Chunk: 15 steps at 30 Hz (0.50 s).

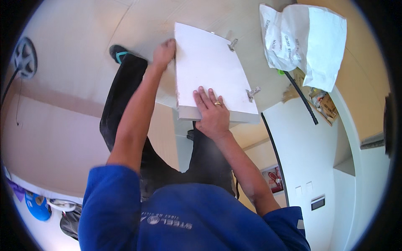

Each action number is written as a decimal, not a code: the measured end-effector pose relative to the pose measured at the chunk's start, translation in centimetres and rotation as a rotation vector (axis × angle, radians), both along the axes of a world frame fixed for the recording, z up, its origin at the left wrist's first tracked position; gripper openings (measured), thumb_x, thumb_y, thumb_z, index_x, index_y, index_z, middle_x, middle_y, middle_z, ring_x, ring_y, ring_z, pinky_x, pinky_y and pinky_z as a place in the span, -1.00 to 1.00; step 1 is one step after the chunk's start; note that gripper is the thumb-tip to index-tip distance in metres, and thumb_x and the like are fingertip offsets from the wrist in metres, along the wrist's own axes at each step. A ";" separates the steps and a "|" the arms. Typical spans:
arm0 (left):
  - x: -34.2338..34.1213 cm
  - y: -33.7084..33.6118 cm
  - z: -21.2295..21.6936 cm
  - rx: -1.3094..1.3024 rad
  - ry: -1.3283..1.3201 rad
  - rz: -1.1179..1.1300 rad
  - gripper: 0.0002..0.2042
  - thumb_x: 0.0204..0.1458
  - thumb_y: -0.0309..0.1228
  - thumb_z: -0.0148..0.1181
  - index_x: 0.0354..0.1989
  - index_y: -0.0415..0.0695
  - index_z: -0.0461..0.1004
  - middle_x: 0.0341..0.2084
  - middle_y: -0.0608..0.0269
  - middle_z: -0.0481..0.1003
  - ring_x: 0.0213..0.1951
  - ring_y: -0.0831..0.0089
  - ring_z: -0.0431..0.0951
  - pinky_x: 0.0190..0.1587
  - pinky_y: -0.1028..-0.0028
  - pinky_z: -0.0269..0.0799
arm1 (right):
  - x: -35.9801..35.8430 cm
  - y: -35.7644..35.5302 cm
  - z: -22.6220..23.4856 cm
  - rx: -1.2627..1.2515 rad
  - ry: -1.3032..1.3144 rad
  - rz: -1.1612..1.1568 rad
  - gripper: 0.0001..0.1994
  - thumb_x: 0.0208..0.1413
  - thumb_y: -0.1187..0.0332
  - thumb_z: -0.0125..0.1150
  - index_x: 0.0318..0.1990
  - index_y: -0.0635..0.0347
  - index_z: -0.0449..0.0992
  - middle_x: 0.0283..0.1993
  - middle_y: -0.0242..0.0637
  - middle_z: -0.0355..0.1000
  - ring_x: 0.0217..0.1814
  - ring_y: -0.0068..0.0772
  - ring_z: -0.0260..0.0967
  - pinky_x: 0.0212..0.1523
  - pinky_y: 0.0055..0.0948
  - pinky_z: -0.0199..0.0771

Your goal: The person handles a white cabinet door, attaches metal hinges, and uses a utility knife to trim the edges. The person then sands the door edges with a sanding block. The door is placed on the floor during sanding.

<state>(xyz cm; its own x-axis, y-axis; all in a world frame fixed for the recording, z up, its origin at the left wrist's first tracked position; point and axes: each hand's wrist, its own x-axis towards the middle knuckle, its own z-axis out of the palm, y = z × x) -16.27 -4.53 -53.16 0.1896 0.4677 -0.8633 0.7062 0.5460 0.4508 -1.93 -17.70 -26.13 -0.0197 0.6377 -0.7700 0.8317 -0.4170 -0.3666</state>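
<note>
A white cabinet door [209, 69] with two metal hinges on its right edge lies tilted in front of me. My right hand [214, 117] holds its near edge. The fingers lie on the white face and the thumb is at the grey edge; a ring shows on one finger. At the door's left edge, towards the far corner, is my left hand [164, 53], closed and slightly blurred. Whatever it may hold is hidden. The upper hinge [233, 44] and the lower hinge [252, 94] both stick out past the door.
To the far right stands a white printed sack [303, 44], with a black rod [301, 98] beneath it. A box of odds and ends [324, 104] sits beside the sack. My foot in a dark sandal [121, 54] rests on the tiled floor. A grey wheel-shaped base [25, 57] is at far left.
</note>
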 end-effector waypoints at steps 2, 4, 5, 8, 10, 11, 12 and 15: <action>1.2 2.7 -3.0 -0.060 -0.028 -0.008 -0.59 0.29 -0.10 0.00 -0.30 -0.23 0.59 -0.61 0.23 0.43 -0.59 0.42 0.40 -0.46 0.31 0.34 | -0.4 0.3 -0.2 0.028 -0.009 0.013 -0.07 -0.15 0.31 0.43 0.51 0.05 0.25 0.58 -0.10 0.19 0.55 0.16 0.22 0.45 0.32 0.24; 1.5 1.6 -3.8 -0.076 -0.045 0.162 -0.62 0.28 -0.12 0.00 -0.36 -0.18 0.56 -0.64 0.23 0.40 -0.62 0.45 0.35 -0.51 0.32 0.25 | 0.6 0.2 -0.9 0.026 -0.002 0.031 -0.09 -0.14 0.32 0.42 0.50 0.06 0.26 0.58 -0.11 0.19 0.55 0.16 0.22 0.44 0.31 0.25; 1.2 0.3 -3.0 -0.105 -0.044 0.233 -0.63 0.28 -0.13 -0.01 -0.39 -0.16 0.55 -0.65 0.24 0.38 -0.64 0.46 0.33 -0.54 0.33 0.21 | 0.5 -0.3 -0.2 0.004 0.008 0.025 -0.09 -0.14 0.32 0.42 0.50 0.06 0.26 0.58 -0.11 0.20 0.55 0.16 0.22 0.44 0.31 0.25; 0.4 0.1 7.0 -0.045 0.054 -0.057 -0.58 0.32 -0.12 0.05 -0.07 -0.27 0.64 -0.55 0.15 0.51 -0.47 0.37 0.53 -0.29 0.29 0.49 | 0.0 -1.1 -0.8 0.019 -0.039 -0.015 -0.08 -0.15 0.33 0.42 0.50 0.04 0.27 0.58 -0.13 0.20 0.55 0.14 0.23 0.44 0.29 0.27; -1.4 -1.0 15.6 -0.067 -0.020 -0.030 -0.42 0.32 -0.04 0.05 0.30 -0.28 0.47 -0.50 -0.15 0.60 -0.32 0.33 0.68 -0.16 0.30 0.55 | -0.3 -1.0 -0.8 0.022 -0.030 -0.028 -0.08 -0.16 0.34 0.43 0.51 0.03 0.27 0.57 -0.14 0.21 0.54 0.14 0.24 0.44 0.29 0.27; -2.3 -2.4 18.2 0.035 -0.026 -0.035 -0.41 0.32 -0.05 0.06 0.35 -0.27 0.43 -0.50 -0.15 0.60 -0.32 0.34 0.68 -0.16 0.28 0.55 | -0.3 -0.6 -0.5 0.012 -0.026 -0.037 -0.08 -0.16 0.34 0.43 0.51 0.02 0.27 0.57 -0.14 0.22 0.54 0.14 0.24 0.44 0.29 0.27; -2.2 -2.7 19.7 0.002 -0.031 0.033 -0.44 0.32 -0.05 0.06 0.29 -0.27 0.48 -0.49 -0.17 0.59 -0.31 0.28 0.68 -0.15 0.26 0.55 | 0.0 -0.4 -0.5 0.004 -0.028 -0.038 -0.08 -0.16 0.34 0.42 0.51 0.02 0.27 0.57 -0.15 0.22 0.54 0.14 0.25 0.44 0.29 0.27; -0.8 -0.9 13.3 -0.030 -0.035 -0.045 -0.48 0.33 -0.03 0.00 0.01 -0.30 0.64 -0.46 -0.21 0.59 -0.29 0.13 0.69 -0.13 0.16 0.54 | -0.2 -0.4 -0.3 0.008 -0.028 -0.049 -0.09 -0.14 0.33 0.41 0.51 0.03 0.27 0.57 -0.14 0.22 0.53 0.14 0.26 0.44 0.30 0.26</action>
<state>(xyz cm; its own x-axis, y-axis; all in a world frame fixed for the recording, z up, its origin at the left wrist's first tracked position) -17.06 -5.41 -39.82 0.2396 0.4323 -0.8693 0.7144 0.5278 0.4594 -2.15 -18.11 -26.46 0.0326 0.6438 -0.7645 0.8204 -0.4541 -0.3475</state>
